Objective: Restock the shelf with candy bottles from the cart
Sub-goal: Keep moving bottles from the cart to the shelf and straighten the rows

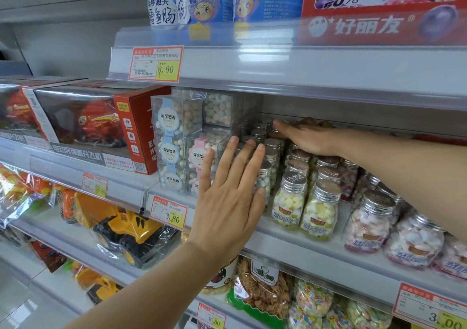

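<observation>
Clear, round-shouldered candy bottles (321, 210) with ribbed silver caps, packed with pastel tablets, stand in rows on the grey shelf (303, 248) at centre right. The left hand (227, 202) has straight, slightly spread fingers against the leftmost row. The right hand (308, 139) lies flat, fingers together, over the rear caps.

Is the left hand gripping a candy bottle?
No, the left hand is flat, fingers straight and spread beside the candy bottles.
</observation>
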